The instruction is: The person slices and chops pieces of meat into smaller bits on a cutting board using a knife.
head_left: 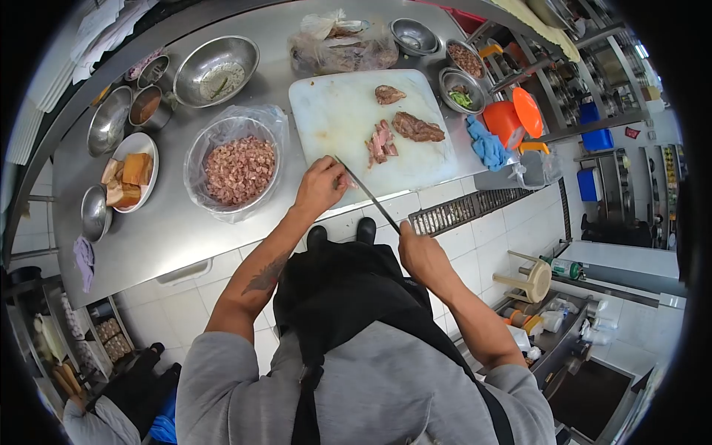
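Observation:
My right hand [421, 254] is wrapped round the handle of a long knife [374, 205], whose blade slants up and left to my left hand. Fingers bent together, my left hand [324, 183] is at the blade's tip by the board's lower left edge, with a small bit of pinkish meat [345, 180] at its fingertips. On the white cutting board [334, 111] lie sliced meat strips [381, 144], a large brown meat piece [417, 127] and a smaller one [389, 94].
Left of the board stands a lined bowl of diced meat [239, 170]. Farther left are a plate of meat blocks [136, 172] and metal bowls [216, 71]. A bagged meat pack [343, 52] lies behind; a blue cloth [488, 144] is right. Another person [122, 408] is lower left.

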{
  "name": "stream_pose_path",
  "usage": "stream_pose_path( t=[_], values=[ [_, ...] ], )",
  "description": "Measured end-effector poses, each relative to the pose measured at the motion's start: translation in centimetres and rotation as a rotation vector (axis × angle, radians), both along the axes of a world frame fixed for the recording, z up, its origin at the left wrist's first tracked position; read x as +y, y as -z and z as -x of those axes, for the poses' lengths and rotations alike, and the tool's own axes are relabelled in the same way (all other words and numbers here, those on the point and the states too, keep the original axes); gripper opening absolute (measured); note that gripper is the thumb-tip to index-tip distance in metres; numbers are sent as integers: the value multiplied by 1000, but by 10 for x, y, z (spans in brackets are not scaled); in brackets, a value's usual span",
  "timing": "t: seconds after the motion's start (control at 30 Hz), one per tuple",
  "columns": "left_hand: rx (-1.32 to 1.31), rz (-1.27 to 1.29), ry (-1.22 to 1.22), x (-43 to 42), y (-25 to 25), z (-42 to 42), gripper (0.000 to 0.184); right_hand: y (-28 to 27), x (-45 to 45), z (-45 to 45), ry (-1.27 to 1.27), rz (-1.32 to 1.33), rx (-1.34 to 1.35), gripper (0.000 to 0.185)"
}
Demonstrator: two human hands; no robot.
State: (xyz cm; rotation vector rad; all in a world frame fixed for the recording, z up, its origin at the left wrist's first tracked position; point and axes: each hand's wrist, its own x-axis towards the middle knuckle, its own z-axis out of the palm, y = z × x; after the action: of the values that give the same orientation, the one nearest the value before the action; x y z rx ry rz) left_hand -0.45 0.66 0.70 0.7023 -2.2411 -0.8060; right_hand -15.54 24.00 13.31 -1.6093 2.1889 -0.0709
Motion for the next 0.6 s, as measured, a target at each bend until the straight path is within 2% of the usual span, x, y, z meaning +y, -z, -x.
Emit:
stream_pose_path(
  t=[0.07,0.1,0.17,0.23,0.27,0.33,0.53,0.6],
  values=[
    [15,11,0,-1,1,1,14,-18,5,-4,40,-90,-51,15],
    [26,26,5,-1,2,0,14,-10,6,-2,34,-56,-87,14],
    [38,15,6,0,6,-1,15,41,10,1,38,-46,-94,17],
    [59,19,-3,-3,6,1,16,58,5,1,48,-36,-79,29],
    [75,14,0,-4,5,1,16,64,5,4,44,-31,-79,29],
    [84,7,17,3,5,-4,16,58,3,2,35,-59,-61,36],
    [96,59,-19,5,8,-4,16,-4,0,1,32,-117,-55,34],
    [67,52,15,3,10,-4,17,9,2,2,24,-111,-68,28]
  ],
)
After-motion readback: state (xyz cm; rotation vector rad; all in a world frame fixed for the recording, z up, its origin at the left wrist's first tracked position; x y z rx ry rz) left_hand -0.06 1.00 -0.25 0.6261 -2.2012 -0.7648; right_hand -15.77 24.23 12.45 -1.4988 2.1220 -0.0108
